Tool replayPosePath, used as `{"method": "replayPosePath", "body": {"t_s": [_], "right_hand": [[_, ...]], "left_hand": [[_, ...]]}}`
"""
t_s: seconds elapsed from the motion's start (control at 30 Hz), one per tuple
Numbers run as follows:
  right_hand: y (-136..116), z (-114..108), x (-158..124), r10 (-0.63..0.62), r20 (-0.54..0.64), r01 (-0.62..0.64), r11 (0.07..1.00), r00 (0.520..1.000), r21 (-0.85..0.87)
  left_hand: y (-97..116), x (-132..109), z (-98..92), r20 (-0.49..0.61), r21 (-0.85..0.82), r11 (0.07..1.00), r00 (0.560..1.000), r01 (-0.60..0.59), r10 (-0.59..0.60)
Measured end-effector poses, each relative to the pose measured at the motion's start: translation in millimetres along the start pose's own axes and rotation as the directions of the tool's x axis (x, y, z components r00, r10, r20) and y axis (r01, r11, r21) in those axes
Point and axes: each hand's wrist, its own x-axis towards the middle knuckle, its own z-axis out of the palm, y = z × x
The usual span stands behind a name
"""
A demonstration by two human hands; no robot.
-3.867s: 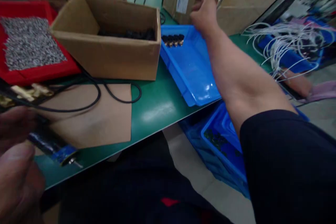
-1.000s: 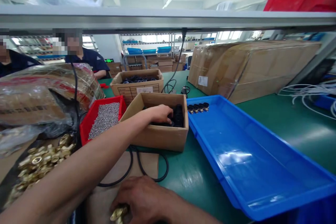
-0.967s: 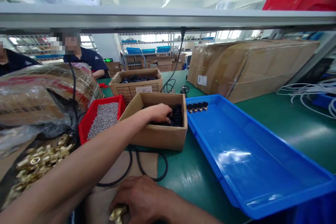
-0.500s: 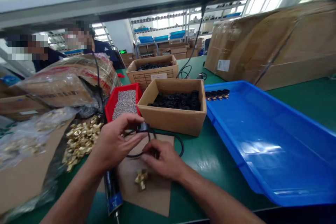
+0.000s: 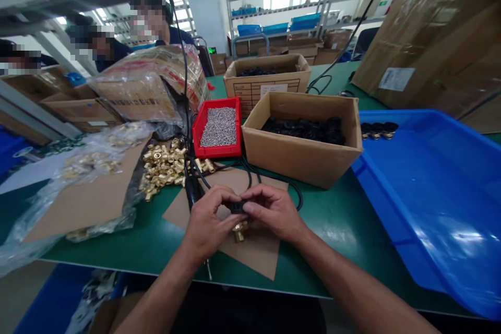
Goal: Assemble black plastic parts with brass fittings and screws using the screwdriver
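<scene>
My left hand point(image 5: 209, 219) and my right hand point(image 5: 272, 211) meet over a brown cardboard sheet point(image 5: 258, 250) at the table's near edge. Together their fingertips pinch a small black ring-shaped part point(image 5: 237, 206) set on top of a brass fitting point(image 5: 239, 229). The fitting shows just below the fingers. Both hands are closed around this pair. A dark tool with a black cable point(image 5: 192, 190) lies right beside my left hand.
A cardboard box of black parts point(image 5: 301, 141), a red bin of small metal pieces point(image 5: 218, 128) and a heap of brass fittings point(image 5: 162, 167) sit behind. A big blue tray point(image 5: 438, 193) fills the right. Other people work at the far left.
My left hand came out of the cardboard box with a black part and drew back to the cardboard sheet. Both hands now hold the part on the brass fitting. The view tilted down.
</scene>
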Motion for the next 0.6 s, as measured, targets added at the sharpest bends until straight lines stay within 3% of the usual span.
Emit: {"method": "replayPosePath", "body": {"t_s": [0.13,0.23,0.43,0.53,0.6], "right_hand": [[-6,-2,-1,-0.148,-0.029,0.140,0.972,0.989,-0.187],[-8,-3,-1,-0.242,0.020,0.239,0.938,0.970,-0.252],[-4,-4,1,-0.444,0.132,0.461,0.816,0.886,-0.349],[-2,-6,2,-0.465,0.190,0.501,0.774,0.865,-0.387],[0,-8,3,-0.442,0.243,0.504,0.756,0.863,-0.417]], "left_hand": [[-9,-6,4.3,0.019,-0.211,0.975,0.998,0.069,-0.066],[-11,-8,5.4,0.031,-0.327,0.939,0.995,0.101,-0.097],[-12,-10,3.1,0.050,-0.384,0.906,0.984,0.176,-0.169],[-15,-13,-3.7,0.162,-0.445,0.848,0.957,0.288,-0.240],[-19,-14,-11.3,0.275,-0.490,0.773,0.913,0.404,-0.302]]}}
